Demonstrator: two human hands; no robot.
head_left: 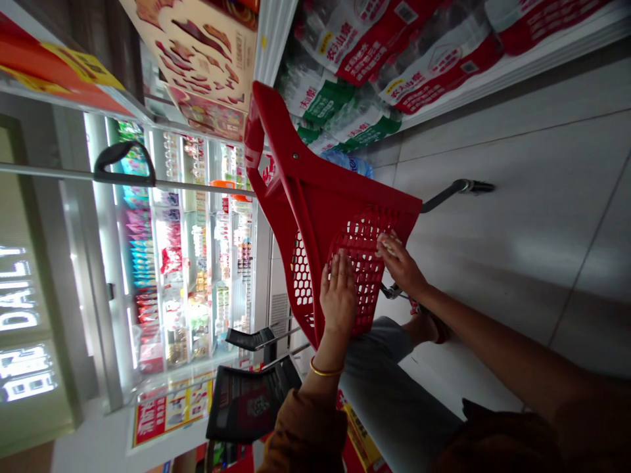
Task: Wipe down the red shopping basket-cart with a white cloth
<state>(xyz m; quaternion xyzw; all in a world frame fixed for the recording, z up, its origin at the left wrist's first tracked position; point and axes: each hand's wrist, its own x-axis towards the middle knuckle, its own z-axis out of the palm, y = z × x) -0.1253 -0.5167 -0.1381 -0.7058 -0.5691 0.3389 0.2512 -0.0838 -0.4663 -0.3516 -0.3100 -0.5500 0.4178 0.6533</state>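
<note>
The view is turned on its side. A red plastic shopping basket (340,180) with honeycomb holes, wheels and a long pull handle (125,164) stands in front of me. My left hand (338,292), with a gold bangle (326,370) on its wrist, lies flat against the basket's near side, its fingers stretched out. Close to the basket's lower part is my right hand (401,266), fingers apart and slightly bent against the perforated wall. A small pale patch shows at its fingertips; I cannot make out what it is.
Shrink-wrapped water bottles (345,98) line a low shelf beyond the basket. A lit display cooler (182,249) holds packaged goods. A black mesh chair (251,401) is close by. My bent leg (389,387) is beside the basket, on a tiled floor (532,217).
</note>
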